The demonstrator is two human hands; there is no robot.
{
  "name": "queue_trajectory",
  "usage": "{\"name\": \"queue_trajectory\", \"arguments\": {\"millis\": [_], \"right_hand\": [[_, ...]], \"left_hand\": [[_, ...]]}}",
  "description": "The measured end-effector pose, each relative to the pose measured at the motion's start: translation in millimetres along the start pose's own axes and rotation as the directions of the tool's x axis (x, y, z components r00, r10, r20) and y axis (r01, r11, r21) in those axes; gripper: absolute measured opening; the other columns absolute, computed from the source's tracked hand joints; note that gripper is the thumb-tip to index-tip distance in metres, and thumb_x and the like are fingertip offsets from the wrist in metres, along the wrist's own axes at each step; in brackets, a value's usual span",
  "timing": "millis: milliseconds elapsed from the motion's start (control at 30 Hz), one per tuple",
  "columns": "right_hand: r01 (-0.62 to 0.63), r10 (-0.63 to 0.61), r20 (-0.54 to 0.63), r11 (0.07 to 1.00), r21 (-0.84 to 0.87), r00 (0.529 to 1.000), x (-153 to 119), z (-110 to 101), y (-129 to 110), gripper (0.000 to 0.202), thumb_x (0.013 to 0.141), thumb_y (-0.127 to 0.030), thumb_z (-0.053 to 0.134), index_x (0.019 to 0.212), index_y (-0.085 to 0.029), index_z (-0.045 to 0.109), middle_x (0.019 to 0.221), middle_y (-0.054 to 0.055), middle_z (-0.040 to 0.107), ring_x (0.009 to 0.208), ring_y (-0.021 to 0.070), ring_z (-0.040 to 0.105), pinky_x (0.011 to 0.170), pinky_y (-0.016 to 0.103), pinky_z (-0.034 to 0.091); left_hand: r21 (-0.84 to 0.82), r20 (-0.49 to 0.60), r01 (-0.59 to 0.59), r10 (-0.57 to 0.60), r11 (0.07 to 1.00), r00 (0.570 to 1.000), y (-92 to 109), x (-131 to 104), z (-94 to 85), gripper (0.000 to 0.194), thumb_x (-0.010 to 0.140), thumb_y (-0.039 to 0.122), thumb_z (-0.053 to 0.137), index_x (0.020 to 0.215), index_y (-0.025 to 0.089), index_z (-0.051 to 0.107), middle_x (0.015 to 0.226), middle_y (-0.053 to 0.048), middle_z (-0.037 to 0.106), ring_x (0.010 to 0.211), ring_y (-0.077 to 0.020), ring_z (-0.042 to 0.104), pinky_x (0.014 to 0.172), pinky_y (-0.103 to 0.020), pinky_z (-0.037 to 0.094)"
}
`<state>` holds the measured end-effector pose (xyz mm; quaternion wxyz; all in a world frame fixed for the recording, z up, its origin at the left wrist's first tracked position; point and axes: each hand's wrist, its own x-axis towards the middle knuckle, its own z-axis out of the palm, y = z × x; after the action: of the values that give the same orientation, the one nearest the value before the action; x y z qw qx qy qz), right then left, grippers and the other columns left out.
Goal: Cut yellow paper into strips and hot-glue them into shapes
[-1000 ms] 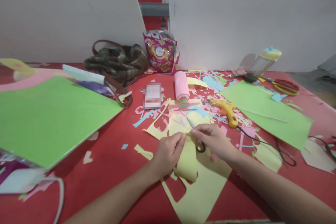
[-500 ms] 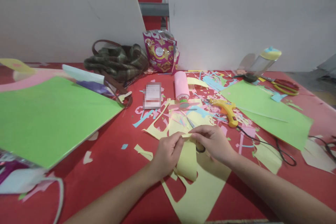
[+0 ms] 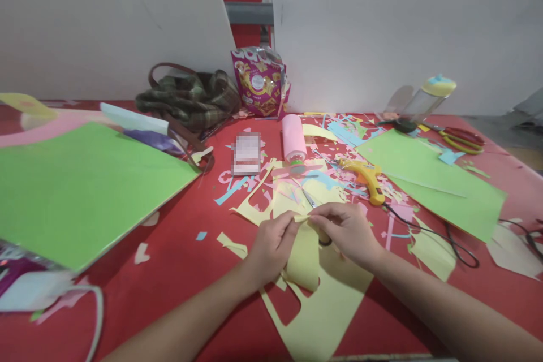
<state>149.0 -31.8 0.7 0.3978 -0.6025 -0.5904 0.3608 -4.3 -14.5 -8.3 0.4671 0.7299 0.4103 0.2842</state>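
A piece of pale yellow paper hangs between my hands, its top edge folded over and its lower end curved. My left hand pinches the folded edge from the left. At the other end of that edge, the thumb and fingers of my right hand are closed on it. Beneath lies a larger cut-out yellow sheet with rounded openings. Just beyond the fingers are scissors, their blades pointing away and the handles partly covered by my right hand and the paper.
A yellow glue gun with a black cord lies to the right, near a green sheet. Paper scraps surround a pink roll. A large green board is at left. Behind stand a snack bag and a plaid cloth bag.
Almost nothing differs. Both hands keep their pinch on the yellow paper, whose folded edge and hanging part have shifted very slightly.
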Motion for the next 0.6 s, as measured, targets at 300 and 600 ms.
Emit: {"name": "queue_trajectory", "arguments": {"millis": [300, 600], "right_hand": [[0.144, -0.141, 0.026, 0.973, -0.178, 0.99, -0.1, -2.5, -1.8, 0.012, 0.07, -0.022, 0.055, 0.065, -0.018, 0.065, 0.058, 0.0, 0.065, 0.051, 0.0099, 0.056, 0.049, 0.018, 0.043], [0.214, -0.209, 0.045, 0.952, -0.221, 0.977, -1.3, -2.9, -1.7, 0.013, 0.071, -0.023, 0.054, 0.066, -0.02, 0.065, 0.061, 0.0, 0.066, 0.053, 0.0108, 0.058, 0.052, 0.019, 0.044]], "left_hand": [[-0.062, -0.081, 0.065, -0.07, 0.996, 0.994, 4.6, 2.4, -1.5, 0.018, 0.074, 0.03, 0.048, 0.085, 0.017, 0.053, 0.065, 0.002, 0.053, 0.056, -0.0088, 0.048, 0.05, -0.017, 0.038], [-0.316, -0.079, 0.135, -0.168, 0.939, 0.983, 1.3, 4.4, -1.1, 0.014, 0.071, 0.029, 0.054, 0.07, 0.015, 0.057, 0.064, 0.001, 0.059, 0.059, -0.0085, 0.054, 0.053, -0.016, 0.042]]}}
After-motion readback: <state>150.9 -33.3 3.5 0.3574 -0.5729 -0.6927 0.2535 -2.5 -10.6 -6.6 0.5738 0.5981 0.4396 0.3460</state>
